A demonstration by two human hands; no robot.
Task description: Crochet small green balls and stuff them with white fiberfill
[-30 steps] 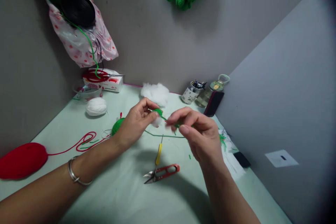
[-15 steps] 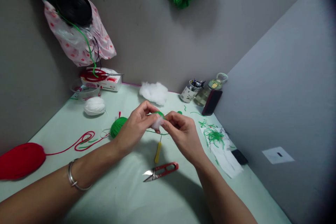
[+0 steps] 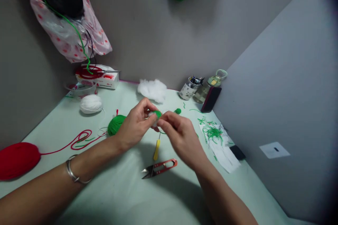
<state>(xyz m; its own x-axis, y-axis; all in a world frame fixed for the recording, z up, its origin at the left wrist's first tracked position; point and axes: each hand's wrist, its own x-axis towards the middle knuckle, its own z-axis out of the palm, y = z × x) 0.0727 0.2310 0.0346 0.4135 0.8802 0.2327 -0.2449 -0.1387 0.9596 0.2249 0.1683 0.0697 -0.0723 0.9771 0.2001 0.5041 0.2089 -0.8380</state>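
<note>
My left hand [image 3: 136, 126] pinches a small green crochet piece [image 3: 157, 114] with a tuft of white stuffing showing at it. My right hand [image 3: 179, 137] is closed in a pinch right against that piece, fingertips touching it. Both hands hover above the pale green table [image 3: 118, 190]. Just below them lie a yellow-handled crochet hook [image 3: 156, 149] and red thread snips [image 3: 160, 168]. A green yarn ball [image 3: 115, 124] sits just left of my left hand.
A red yarn ball [image 3: 16, 160] with a trailing strand lies far left, a white yarn ball [image 3: 91, 104] and a box [image 3: 97, 79] behind. White stuffing [image 3: 153, 90], a can [image 3: 188, 89], a bottle [image 3: 208, 89] and a phone [image 3: 211, 99] stand at the back. Green yarn scraps on paper [image 3: 216, 139] lie at right.
My right hand drew in from the right, where it pulled a green strand taut, and now meets the crochet piece in my left hand. The view has tilted slightly downward.
</note>
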